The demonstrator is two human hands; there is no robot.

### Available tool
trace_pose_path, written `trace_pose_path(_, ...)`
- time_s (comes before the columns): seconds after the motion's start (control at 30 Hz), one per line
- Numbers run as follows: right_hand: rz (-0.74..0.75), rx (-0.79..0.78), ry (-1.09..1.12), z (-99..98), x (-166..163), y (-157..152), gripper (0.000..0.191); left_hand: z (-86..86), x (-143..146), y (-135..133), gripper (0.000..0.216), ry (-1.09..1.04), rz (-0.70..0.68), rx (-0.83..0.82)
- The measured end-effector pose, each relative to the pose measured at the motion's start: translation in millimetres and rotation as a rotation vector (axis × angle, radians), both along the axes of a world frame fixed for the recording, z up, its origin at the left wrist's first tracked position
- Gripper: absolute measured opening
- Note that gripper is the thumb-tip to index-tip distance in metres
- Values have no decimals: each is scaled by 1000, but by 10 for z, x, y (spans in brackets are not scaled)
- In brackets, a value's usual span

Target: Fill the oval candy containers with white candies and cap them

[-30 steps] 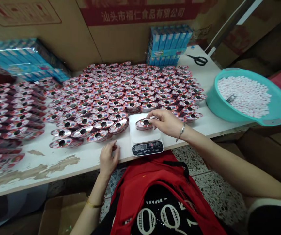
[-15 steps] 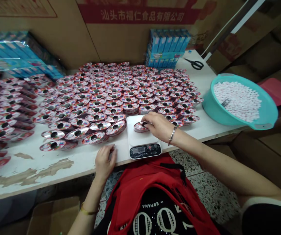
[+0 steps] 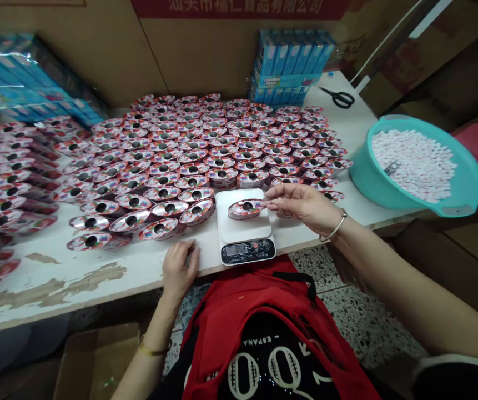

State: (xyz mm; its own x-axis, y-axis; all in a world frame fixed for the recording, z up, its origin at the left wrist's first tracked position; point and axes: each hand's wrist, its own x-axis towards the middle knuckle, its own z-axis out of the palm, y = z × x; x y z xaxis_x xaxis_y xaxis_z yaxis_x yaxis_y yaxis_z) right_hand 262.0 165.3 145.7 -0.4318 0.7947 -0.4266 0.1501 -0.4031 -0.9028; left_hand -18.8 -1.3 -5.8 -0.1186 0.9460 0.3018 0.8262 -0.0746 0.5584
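On the white digital scale (image 3: pixel 247 230) lies an oval red-and-white printed package (image 3: pixel 246 208) with a dark round hole in its top. My right hand (image 3: pixel 297 205) is at the package's right end, thumb and fingertips drawn together. Whether they pinch the package's tip or something small, I cannot make out. My left hand (image 3: pixel 180 265) rests on the table's front edge, left of the scale, fingers loosely bent, thumb apart, holding nothing. The scale's display is lit, its digits hard to read.
Rows of matching oval packages (image 3: pixel 192 169) cover the table (image 3: pixel 139 283) behind and left of the scale. A turquoise basin (image 3: pixel 367 178) holds many small white wrapped pieces. Black scissors (image 3: pixel 342 99) and wrapped blue boxes (image 3: pixel 291 61) lie toward the back.
My right hand has drawn back to the right, from the package's hole to its right end, uncovering the package. The scale's display reading has changed. My left hand stays at the edge.
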Motion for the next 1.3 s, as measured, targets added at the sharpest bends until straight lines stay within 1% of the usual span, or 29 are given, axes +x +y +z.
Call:
trace_pose_path(0.13,-14,161,-25,-87,-82,-62,25,-2,0,6,20,0,7,-10)
trace_pose_path(0.23,28,351,-100,-151,-239,-83,20,12,-4,-6,20,6,8,-11)
trace_pose_path(0.3,63,491,-177,-179,-335,-85,16,51,13,-7,21,-2,8,-12)
trace_pose_path(0.4,84,706,-255,-181,-389,-65,11,200,113,64,25,11,11,71)
trace_pose_path(0.47,45,814,-254,-163,-331,-33,14,353,234,186,36,75,-24,159)
trace_pose_path(0.5,10,842,-245,-153,-270,-10,15,433,304,266,43,118,-56,189)
trace_pose_path(0.53,-32,851,-240,-144,-190,16,16,508,374,353,50,162,-95,204)
trace_pose_path(0.6,-133,821,-255,-133,23,71,17,630,504,520,61,237,-169,197)
trace_pose_path(0.7,-289,729,-303,-129,415,133,20,721,640,698,67,305,-246,170)
trace_pose_path(0.8,-421,654,-353,-122,797,160,24,753,720,784,67,330,-307,171)
trace_pose_path(0.93,-599,590,-452,-117,1227,253,26,795,796,863,55,318,-388,183)
trace_pose_path(1.03,-729,646,-551,-137,1587,473,18,830,799,919,49,289,-385,204)
trace_pose_path(1.1,-792,720,-735,-164,1876,697,12,859,746,929,50,257,-310,244)
trace_pose_path(1.13,-801,745,-873,-184,2027,825,10,875,703,918,50,237,-262,265)
trace_pose_path(1.17,-778,750,-1032,-211,2173,958,9,889,650,893,49,214,-217,282)
trace_pose_path(1.2,-724,712,-1177,-245,2306,1094,8,899,591,853,47,190,-178,293)
trace_pose_path(1.23,-638,627,-1277,-287,2419,1226,7,901,530,796,45,167,-147,296)
trace_pose_path(1.3,-423,393,-1338,-389,2566,1467,6,869,412,640,40,137,-109,268)
